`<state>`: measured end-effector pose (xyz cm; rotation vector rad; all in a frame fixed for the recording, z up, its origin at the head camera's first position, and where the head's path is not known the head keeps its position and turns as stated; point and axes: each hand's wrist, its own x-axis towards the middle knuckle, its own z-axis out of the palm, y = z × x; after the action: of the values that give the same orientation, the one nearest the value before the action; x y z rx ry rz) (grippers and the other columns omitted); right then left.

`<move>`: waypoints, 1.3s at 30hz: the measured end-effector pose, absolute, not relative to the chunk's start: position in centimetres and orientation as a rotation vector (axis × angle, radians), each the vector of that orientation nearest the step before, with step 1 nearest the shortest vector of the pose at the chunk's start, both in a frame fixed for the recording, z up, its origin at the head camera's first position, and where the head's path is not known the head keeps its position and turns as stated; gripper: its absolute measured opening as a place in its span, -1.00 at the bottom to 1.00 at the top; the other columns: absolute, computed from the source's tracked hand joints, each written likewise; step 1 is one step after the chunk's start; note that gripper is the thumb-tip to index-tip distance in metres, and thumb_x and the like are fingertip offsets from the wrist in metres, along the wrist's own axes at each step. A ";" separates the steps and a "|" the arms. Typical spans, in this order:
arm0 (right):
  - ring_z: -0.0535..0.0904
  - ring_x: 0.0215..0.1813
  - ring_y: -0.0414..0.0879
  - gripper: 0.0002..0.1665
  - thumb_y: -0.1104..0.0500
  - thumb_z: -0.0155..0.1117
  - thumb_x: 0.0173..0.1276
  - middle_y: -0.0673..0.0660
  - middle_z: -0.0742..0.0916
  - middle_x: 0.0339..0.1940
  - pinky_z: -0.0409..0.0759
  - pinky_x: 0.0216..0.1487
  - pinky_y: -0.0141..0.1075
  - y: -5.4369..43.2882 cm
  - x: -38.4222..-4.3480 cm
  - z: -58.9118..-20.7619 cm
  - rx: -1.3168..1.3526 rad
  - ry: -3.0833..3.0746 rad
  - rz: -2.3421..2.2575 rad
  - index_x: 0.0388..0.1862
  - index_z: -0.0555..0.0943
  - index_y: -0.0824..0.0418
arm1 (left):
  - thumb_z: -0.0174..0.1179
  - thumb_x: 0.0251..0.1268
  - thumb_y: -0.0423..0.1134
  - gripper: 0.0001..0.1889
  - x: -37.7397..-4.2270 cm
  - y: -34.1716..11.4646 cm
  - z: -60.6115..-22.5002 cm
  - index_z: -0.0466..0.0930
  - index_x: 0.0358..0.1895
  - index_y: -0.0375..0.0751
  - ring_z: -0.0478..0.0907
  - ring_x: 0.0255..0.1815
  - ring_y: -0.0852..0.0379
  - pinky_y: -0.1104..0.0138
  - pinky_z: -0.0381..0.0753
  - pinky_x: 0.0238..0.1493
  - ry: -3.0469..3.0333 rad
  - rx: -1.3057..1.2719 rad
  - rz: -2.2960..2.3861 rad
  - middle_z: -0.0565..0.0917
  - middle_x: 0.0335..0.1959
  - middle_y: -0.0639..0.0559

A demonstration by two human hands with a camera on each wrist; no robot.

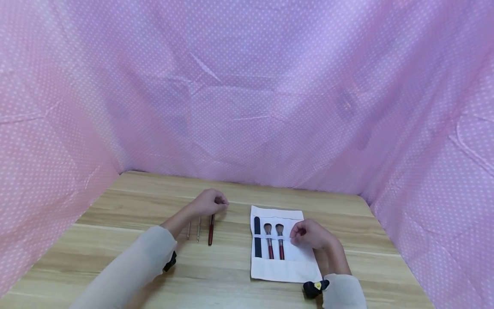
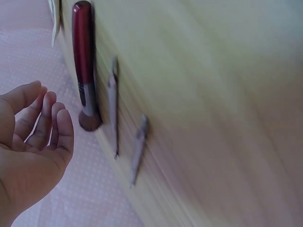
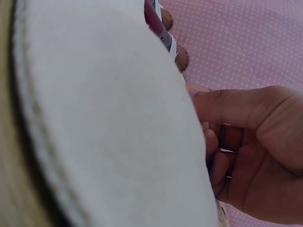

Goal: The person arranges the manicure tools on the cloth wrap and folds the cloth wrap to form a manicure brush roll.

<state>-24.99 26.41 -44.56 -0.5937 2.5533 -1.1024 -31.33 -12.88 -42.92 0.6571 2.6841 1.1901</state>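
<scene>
Left hand [image 1: 208, 202] hovers loosely curled, holding nothing, over red-handled brush [image 1: 211, 229] lying on table [image 1: 115, 240] (two thin brushes [image 1: 194, 229] beside). Right hand [image 1: 310, 234] rests curled on white pouch [image 1: 283, 268]; grip unclear.

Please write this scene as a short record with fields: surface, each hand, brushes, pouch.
surface: wooden table, pink dotted cloth around it
left hand: fingers loosely curled, holding nothing, above the loose brushes
loose brushes: one red-handled brush and two thin brushes side by side on the table
right hand: resting on the white pouch, fingers curled at its band
in pouch: one dark tool, two red-handled brushes
</scene>
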 end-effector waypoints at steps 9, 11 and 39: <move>0.51 -0.30 -0.11 -0.84 0.45 0.28 0.36 0.01 0.67 -0.42 0.45 -0.27 -0.39 26.4 -24.9 -44.8 -0.547 2.562 -1.107 -0.34 0.69 0.23 | 0.39 0.23 -0.41 -0.94 -30.5 -15.0 -43.6 0.70 -0.30 -0.29 0.59 -0.39 0.18 0.33 0.65 -0.26 2.705 0.661 1.133 0.67 -0.44 0.08; 0.51 -0.30 -0.09 -0.82 0.47 0.26 0.35 0.02 0.67 -0.42 0.46 -0.27 -0.38 26.3 -25.0 -44.8 -0.537 2.561 -1.113 -0.35 0.69 0.23 | 0.45 0.16 -0.40 -0.89 -30.2 -15.1 -43.8 0.68 -0.33 -0.27 0.59 -0.43 0.17 0.34 0.65 -0.31 2.725 0.639 1.114 0.66 -0.47 0.07; 0.52 -0.29 -0.07 -0.75 0.54 0.13 0.32 0.06 0.69 -0.41 0.48 -0.23 -0.34 26.0 -24.8 -44.7 -0.482 2.541 -1.152 -0.36 0.68 0.30 | 0.44 0.16 -0.41 -0.84 -28.6 -11.4 -45.3 0.72 -0.20 -0.30 0.53 -0.38 0.24 0.40 0.54 -0.29 2.572 0.896 1.056 0.63 -0.44 0.15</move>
<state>-24.79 25.98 -44.65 -0.4817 2.5406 -1.1518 -28.63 -11.39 -45.33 0.8965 2.5724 1.0563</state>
